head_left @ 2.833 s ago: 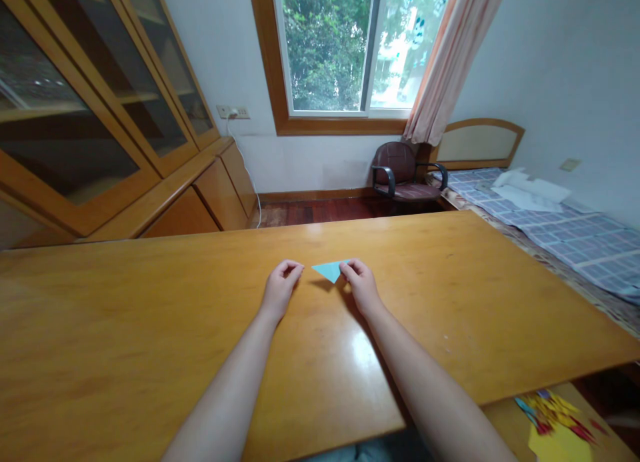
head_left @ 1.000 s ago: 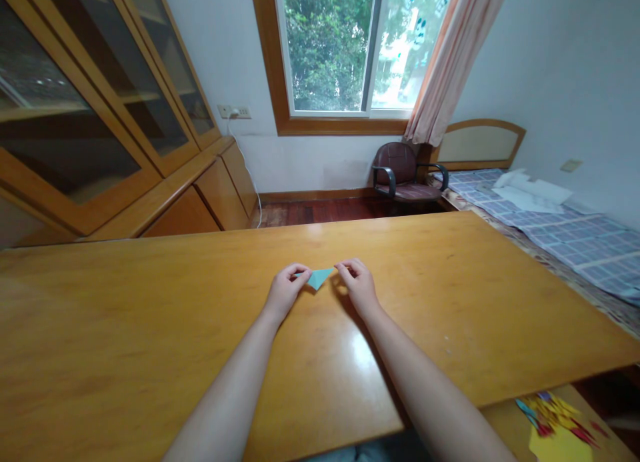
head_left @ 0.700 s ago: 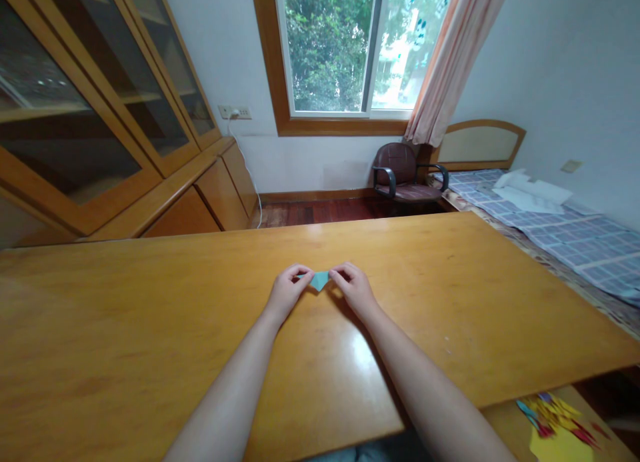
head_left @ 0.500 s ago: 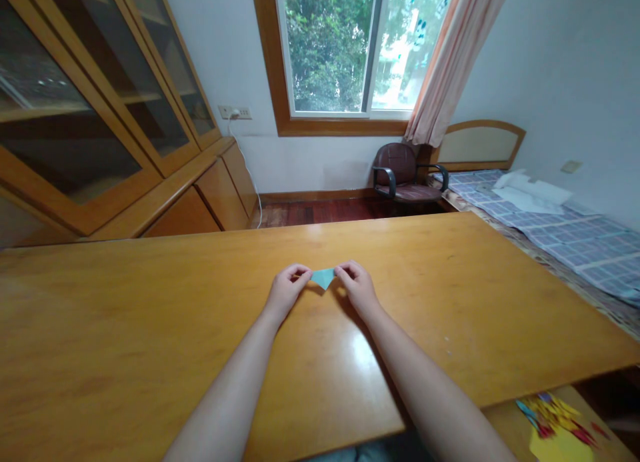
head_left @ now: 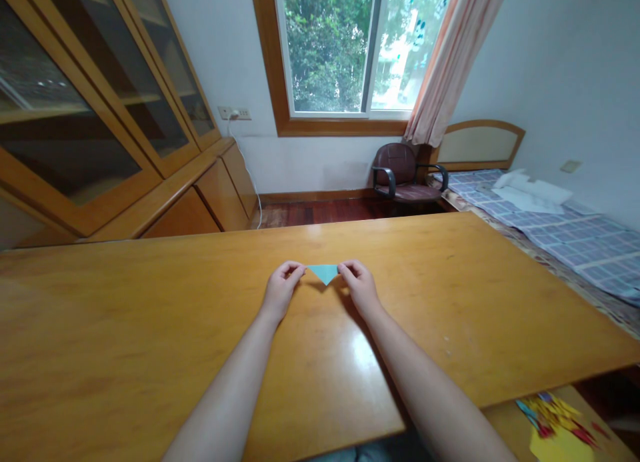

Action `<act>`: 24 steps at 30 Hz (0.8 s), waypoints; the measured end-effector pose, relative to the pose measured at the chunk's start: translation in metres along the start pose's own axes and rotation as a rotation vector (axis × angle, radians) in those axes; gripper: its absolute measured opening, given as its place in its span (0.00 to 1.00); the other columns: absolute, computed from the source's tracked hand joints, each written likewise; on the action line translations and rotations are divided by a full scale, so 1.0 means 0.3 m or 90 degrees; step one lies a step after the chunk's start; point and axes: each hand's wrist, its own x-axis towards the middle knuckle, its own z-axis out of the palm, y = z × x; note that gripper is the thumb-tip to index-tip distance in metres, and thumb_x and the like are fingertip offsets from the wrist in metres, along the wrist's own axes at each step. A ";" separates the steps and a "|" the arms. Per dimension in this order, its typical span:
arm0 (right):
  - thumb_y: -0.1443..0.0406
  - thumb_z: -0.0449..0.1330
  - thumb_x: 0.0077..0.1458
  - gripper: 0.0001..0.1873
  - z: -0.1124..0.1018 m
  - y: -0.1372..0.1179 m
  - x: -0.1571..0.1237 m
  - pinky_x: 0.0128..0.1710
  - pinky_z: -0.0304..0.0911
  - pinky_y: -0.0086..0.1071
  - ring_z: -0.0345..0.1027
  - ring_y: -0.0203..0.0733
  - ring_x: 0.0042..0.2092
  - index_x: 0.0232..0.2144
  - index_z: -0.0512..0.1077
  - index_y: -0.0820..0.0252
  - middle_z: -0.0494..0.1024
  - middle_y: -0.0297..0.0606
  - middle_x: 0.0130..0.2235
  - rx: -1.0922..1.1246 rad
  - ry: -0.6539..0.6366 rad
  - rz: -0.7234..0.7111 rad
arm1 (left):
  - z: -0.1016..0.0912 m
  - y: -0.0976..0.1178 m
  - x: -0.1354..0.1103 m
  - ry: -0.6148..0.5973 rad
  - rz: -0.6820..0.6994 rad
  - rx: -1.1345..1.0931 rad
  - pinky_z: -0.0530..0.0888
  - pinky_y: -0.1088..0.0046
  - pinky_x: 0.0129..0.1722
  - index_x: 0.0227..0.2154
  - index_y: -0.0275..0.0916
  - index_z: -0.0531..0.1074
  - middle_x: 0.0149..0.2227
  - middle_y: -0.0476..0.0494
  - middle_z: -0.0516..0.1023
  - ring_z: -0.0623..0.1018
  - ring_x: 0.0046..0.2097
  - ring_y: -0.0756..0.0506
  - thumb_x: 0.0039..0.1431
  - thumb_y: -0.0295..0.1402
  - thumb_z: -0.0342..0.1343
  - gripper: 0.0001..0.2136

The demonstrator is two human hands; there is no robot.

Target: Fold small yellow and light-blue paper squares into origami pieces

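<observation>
A small light-blue paper triangle (head_left: pixel 325 273) hangs between my two hands, just above the wooden table (head_left: pixel 150 329), with its tip pointing toward me. My left hand (head_left: pixel 280 290) pinches the triangle's left corner with fingers closed. My right hand (head_left: pixel 359 286) pinches the right corner the same way. Both forearms reach in from the near edge of the table.
Coloured paper pieces (head_left: pixel 555 419) lie on a lower surface at the bottom right. A wooden glass-door cabinet (head_left: pixel 100 129) stands at the left. Beyond the table are a dark armchair (head_left: pixel 403 175) under the window and a bed (head_left: pixel 565 229) at the right.
Earlier only my right hand held the triangle; my left hand then took its other corner. The hands drew close, then spread slightly apart, so the paper now shows as a wider flat triangle.
</observation>
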 end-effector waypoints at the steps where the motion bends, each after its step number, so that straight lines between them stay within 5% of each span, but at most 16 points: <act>1: 0.53 0.59 0.55 0.15 0.000 0.000 0.000 0.35 0.63 0.31 0.67 0.41 0.35 0.28 0.75 0.59 0.75 0.36 0.30 0.002 -0.001 -0.001 | 0.002 -0.001 0.000 0.003 -0.009 -0.023 0.66 0.77 0.29 0.29 0.37 0.74 0.29 0.48 0.75 0.71 0.29 0.49 0.50 0.44 0.63 0.14; 6: 0.54 0.59 0.55 0.15 0.001 -0.003 -0.002 0.35 0.63 0.32 0.68 0.41 0.34 0.28 0.75 0.59 0.75 0.35 0.30 0.002 -0.007 -0.002 | 0.008 0.004 -0.006 0.009 -0.016 -0.103 0.68 0.78 0.29 0.36 0.37 0.74 0.32 0.46 0.75 0.73 0.32 0.49 0.50 0.46 0.63 0.17; 15: 0.54 0.59 0.55 0.14 0.007 -0.008 0.000 0.34 0.63 0.32 0.68 0.41 0.34 0.28 0.75 0.58 0.75 0.36 0.30 -0.015 -0.036 -0.011 | 0.005 0.010 0.000 -0.046 0.097 0.072 0.70 0.72 0.40 0.31 0.38 0.77 0.34 0.45 0.78 0.75 0.38 0.45 0.52 0.42 0.61 0.12; 24: 0.55 0.61 0.54 0.15 0.016 -0.007 -0.002 0.33 0.65 0.31 0.70 0.40 0.34 0.39 0.73 0.58 0.77 0.36 0.33 0.084 -0.014 0.029 | 0.006 0.017 -0.010 -0.047 0.007 -0.009 0.70 0.75 0.29 0.30 0.37 0.74 0.25 0.48 0.75 0.74 0.29 0.48 0.51 0.45 0.63 0.15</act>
